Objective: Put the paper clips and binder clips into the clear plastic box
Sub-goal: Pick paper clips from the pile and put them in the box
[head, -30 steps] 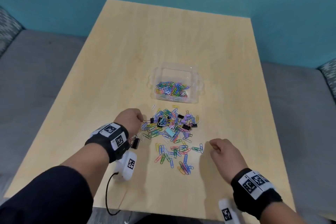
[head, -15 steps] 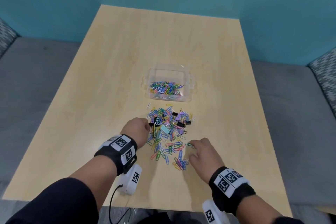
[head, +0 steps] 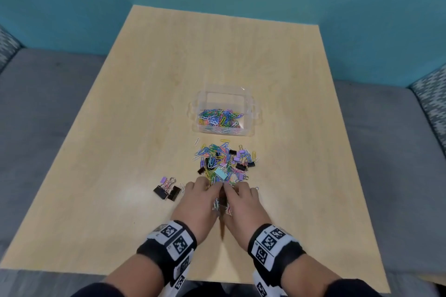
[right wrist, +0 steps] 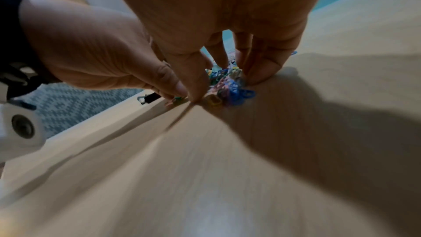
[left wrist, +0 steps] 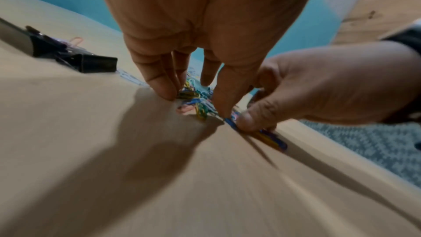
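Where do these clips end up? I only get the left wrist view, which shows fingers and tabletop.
Observer: In a clear plastic box farther out on the wooden table. It already holds some coloured paper clips.
Operator: Is much left outside?
Observer: Yes, a loose pile of paper clips and binder clips lies between the box and the hands.
Operator: And the other hand?
Observer: The right hand has its fingers curled round a blue and pink bunch of clips.

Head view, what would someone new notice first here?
The bright heap of clips at mid-table, just short of the clear box that already holds some. Both hands, left and right, meet at its near edge, cupping clips. A few binder clips lie apart, left of them.
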### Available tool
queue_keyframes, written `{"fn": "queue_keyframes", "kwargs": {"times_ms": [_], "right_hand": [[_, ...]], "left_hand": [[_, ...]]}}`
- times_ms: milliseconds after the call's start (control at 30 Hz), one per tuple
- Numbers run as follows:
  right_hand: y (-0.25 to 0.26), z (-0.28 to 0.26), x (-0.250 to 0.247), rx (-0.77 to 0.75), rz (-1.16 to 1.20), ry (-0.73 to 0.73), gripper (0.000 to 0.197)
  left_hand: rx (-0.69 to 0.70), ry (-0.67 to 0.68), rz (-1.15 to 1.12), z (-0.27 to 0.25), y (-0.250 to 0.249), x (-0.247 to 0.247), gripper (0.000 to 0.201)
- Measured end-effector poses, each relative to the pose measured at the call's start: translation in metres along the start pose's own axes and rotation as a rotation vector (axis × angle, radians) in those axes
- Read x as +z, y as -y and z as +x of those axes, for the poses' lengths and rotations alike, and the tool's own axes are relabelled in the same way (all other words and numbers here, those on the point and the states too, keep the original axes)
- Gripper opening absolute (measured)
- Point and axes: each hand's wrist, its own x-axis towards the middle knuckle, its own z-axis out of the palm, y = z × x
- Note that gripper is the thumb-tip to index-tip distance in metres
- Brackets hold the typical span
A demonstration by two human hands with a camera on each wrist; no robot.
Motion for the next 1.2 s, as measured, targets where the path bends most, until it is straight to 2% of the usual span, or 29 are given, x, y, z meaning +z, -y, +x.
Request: {"fn": "queue_keyframes", "kwargs": {"times_ms": [100, 233, 400, 700, 800, 900, 1033, 1100, 1200], "right_hand": [[0.004, 0.012, -0.001, -0.016, -0.032, 0.003, 0.06], [-0.003, 0.023, 0.0, -0.021, -0.076, 0.023, 0.048], [-0.006, 0.021, -0.009, -0.109, -0.168, 0.097, 0.047], [-0.008, 0.018, -0.021, -0.134, -0.162, 0.155, 0.04], [-0.011, 0.021, -0.023, -0.045, -0.059, 0.133, 0.026], [-0.019, 0.026, -0.029, 0.084, 0.13, 0.098, 0.018], [-0.025, 0.038, -0.053, 0.283, 0.574, 0.156, 0.018], [-0.026, 0.053, -0.074, 0.311, 0.717, 0.173, 0.019], [-0.026, 0.091, -0.109, 0.275, 0.748, 0.064, 0.018]], "left_hand": [[0.031, -0.072, 0.011, 0.008, -0.002, 0.003, 0.052], [0.053, -0.059, 0.06, 0.013, 0.003, 0.001, 0.031], [0.125, -0.034, 0.155, 0.009, 0.01, 0.004, 0.035], [0.118, 0.014, 0.152, 0.009, 0.01, -0.001, 0.038], [0.015, -0.006, 0.028, 0.011, 0.013, -0.004, 0.027], [-0.098, -0.041, -0.206, 0.014, 0.017, -0.014, 0.021], [-0.229, 0.038, -0.577, 0.026, 0.017, -0.048, 0.022], [-0.278, 0.051, -0.839, 0.04, 0.015, -0.069, 0.019], [-0.292, -0.038, -0.921, 0.078, 0.017, -0.097, 0.021]]}}
